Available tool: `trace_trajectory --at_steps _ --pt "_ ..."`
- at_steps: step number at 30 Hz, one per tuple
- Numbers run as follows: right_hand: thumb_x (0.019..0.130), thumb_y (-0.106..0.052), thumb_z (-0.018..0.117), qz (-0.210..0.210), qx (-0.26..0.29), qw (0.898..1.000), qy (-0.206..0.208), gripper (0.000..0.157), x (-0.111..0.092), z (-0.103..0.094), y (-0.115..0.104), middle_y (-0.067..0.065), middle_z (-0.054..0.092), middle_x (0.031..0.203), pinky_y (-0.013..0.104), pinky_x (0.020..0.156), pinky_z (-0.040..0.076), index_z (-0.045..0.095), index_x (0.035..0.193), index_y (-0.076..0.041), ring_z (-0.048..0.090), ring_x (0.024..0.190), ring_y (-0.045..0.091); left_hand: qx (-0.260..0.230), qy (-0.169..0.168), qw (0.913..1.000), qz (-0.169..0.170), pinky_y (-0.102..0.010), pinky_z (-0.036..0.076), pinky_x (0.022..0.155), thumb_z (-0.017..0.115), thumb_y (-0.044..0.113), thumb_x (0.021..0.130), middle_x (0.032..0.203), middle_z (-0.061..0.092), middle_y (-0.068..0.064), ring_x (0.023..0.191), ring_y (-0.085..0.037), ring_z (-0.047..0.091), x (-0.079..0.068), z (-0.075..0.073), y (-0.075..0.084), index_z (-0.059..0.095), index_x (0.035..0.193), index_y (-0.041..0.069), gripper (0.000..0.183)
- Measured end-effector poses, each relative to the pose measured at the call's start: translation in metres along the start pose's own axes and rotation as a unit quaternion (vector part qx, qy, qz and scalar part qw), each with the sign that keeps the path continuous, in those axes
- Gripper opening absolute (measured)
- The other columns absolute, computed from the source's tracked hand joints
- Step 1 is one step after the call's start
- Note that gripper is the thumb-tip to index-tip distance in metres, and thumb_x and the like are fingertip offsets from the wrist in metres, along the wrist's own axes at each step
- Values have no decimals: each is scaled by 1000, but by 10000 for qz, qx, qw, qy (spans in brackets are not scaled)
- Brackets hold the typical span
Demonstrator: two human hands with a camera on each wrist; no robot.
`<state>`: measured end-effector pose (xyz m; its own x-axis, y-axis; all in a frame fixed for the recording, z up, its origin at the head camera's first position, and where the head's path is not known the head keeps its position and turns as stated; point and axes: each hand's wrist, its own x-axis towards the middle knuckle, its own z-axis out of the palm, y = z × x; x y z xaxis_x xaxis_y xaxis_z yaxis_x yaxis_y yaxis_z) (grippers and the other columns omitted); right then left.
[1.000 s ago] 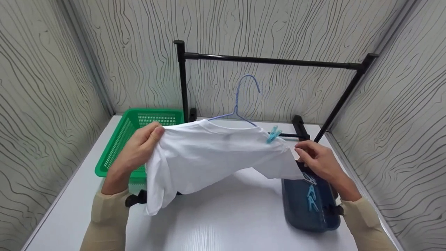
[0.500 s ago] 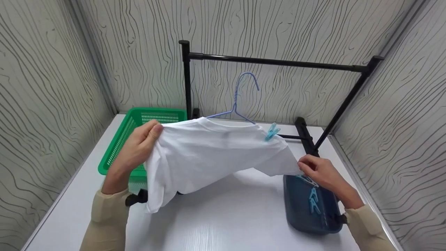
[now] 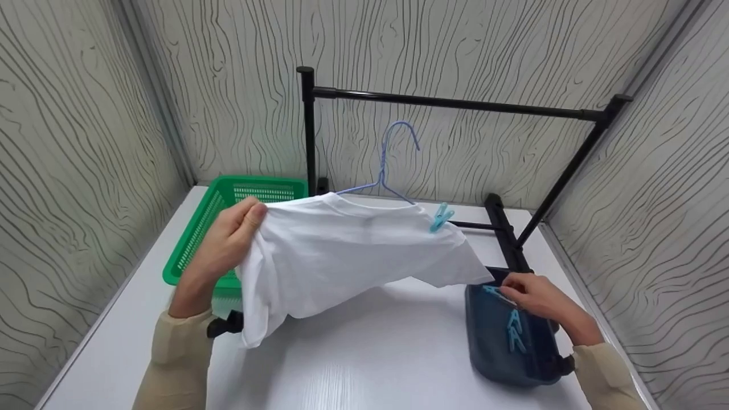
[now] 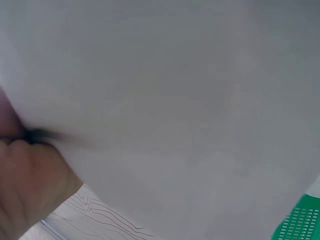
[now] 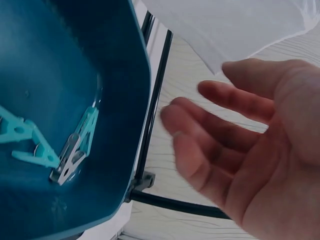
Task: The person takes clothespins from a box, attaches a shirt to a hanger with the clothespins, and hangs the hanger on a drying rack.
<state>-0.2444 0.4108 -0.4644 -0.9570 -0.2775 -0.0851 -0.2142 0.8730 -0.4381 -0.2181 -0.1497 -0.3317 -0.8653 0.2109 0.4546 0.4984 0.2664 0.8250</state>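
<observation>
A white T-shirt (image 3: 353,250) spreads across the middle of the head view on a blue wire hanger (image 3: 383,162), whose hook stands above the neckline. My left hand (image 3: 230,233) grips the shirt at its left shoulder, thumb on top. One light-blue clothespin (image 3: 441,218) is clipped on the other shoulder. My right hand (image 3: 538,296) hovers over the dark blue bin (image 3: 487,353), apart from the sleeve tip. The right wrist view shows that hand (image 5: 245,135) with loosely bent fingers and nothing in them. Several clothespins (image 5: 42,150) lie in the bin, one of them grey. Cloth fills most of the left wrist view.
Behind the shirt stands a black rack with a horizontal bar (image 3: 455,104) and a foot (image 3: 507,233) at the right. A green basket (image 3: 191,239) sits at the left. Patterned walls enclose the white table (image 3: 364,364).
My right hand has let go of the sleeve edge it pinched half a second ago and moved down and right over the bin. The left hand keeps its grip on the T-shirt.
</observation>
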Motion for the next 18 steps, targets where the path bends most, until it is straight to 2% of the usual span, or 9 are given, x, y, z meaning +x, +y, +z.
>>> trace_trajectory --at_steps 7,13,18 --pt "93 -29 55 85 -135 9995 -275 20 -1 7 15 0 62 79 29 56 43 63 99 -12 53 63 11 62 17 10000 -58 -29 47 45 43 10 99 65 48 -10 52 -19 56 -1 0 -1 49 78 -2 25" --pt "93 -26 56 457 -47 9979 -456 20 -2 14 29 4 59 76 32 47 43 62 98 -8 53 56 15 133 17 9999 -81 -29 48 45 43 9 98 65 48 -11 52 -19 57 -1 0 -1 49 79 -3 24" --pt "92 -24 57 627 -80 9967 -518 18 -1 20 35 6 58 76 32 45 43 62 97 -8 53 55 17 41 74 9999 -62 -29 47 45 43 9 98 65 48 -10 52 -18 57 -1 1 -2 50 79 -3 23"
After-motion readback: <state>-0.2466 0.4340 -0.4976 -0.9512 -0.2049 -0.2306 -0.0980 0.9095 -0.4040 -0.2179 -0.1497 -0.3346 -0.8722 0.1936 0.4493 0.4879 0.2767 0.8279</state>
